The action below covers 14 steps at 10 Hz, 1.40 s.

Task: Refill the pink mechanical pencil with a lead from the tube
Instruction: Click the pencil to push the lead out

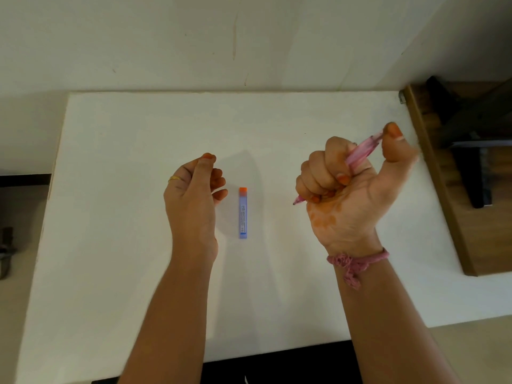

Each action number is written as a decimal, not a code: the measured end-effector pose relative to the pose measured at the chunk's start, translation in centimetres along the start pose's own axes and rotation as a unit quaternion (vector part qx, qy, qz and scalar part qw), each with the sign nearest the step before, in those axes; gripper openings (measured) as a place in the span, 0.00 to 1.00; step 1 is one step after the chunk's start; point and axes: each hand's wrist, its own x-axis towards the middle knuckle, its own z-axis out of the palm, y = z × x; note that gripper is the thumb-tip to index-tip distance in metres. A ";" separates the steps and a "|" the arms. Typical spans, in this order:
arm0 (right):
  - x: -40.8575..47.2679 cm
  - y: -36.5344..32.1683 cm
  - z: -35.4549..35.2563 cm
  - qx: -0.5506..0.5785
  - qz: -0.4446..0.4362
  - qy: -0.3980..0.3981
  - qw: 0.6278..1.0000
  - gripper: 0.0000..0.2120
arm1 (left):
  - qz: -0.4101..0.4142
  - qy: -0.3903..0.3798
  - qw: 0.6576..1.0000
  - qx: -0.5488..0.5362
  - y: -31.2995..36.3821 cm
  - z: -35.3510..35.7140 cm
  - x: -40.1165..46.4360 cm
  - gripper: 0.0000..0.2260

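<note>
Pink pencil (360, 157): held in the air above the right part of the table, tilted, tip (294, 203) pointing down and to the left, top end up and to the right. The barrel looks see-through pink; the picture is slightly blurred there.

Right hand (346, 195): palm toward the camera, 4 fingers curled tight round the pencil barrel in a fist grip. Thumb (393, 142) stretched up with its tip on the pencil's top end. Only the tip and the upper barrel show outside the fist. Orange nail colour and a faded orange pattern on the palm. A pink thread band (357, 263) is tied round the wrist, its loose ends hanging.

Lead tube (243, 213): lying flat on the table between the 2 hands, long side running away from the camera, orange cap (243, 191) at the far end and on the tube. Blue body with a printed label. Neither hand touches it.

Left hand (194, 200): raised just left of the tube, back of hand mostly toward the camera, fingers loosely curled. Thumb and forefinger tips meet at the top; whether anything is pinched there, I cannot tell. Gold ring (175, 178) on 1 finger.

Table (124, 245): white top, set against a pale wall (166, 37). Brown wooden furniture (454, 189) stands at its right edge.
</note>
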 end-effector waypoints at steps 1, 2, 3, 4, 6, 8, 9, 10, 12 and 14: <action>0.0 0.2 -0.1 0.001 0.006 0.019 1.000 0.22 | -0.002 0.001 1.000 -0.001 0.1 0.0 0.0 0.05; 0.1 0.0 -0.3 0.018 0.009 0.022 1.000 0.23 | -0.003 0.002 1.000 0.002 0.1 0.0 -0.1 0.06; 0.1 0.2 -0.3 0.042 0.028 0.018 0.999 0.23 | -0.004 0.002 1.000 0.003 0.3 -0.2 0.0 0.05; 0.1 0.3 -0.4 0.048 0.032 0.020 0.998 0.22 | -0.003 0.002 1.000 0.006 0.2 -0.3 0.1 0.05; 0.2 0.2 -0.8 0.103 0.056 0.009 0.993 0.24 | -0.003 0.000 1.000 0.020 0.1 -0.3 0.1 0.05; 0.3 0.4 -1.2 0.125 0.068 0.022 0.990 0.23 | -0.003 0.002 1.000 0.022 0.2 -0.3 0.1 0.05; 0.3 0.5 -1.2 0.129 0.067 0.023 0.989 0.24 | -0.002 0.000 1.000 0.027 0.1 -0.3 0.1 0.05; 0.2 0.4 -1.4 0.109 0.063 0.030 0.992 0.23 | -0.003 0.004 1.000 0.029 -0.1 -0.1 -0.2 0.06; 0.2 0.2 -1.4 0.100 0.062 0.048 0.992 0.23 | -0.004 0.004 1.000 0.028 -0.1 0.0 -0.3 0.05; 0.3 0.1 -1.4 0.085 0.065 0.078 0.991 0.24 | -0.010 0.006 1.000 0.025 0.0 0.0 -0.2 0.05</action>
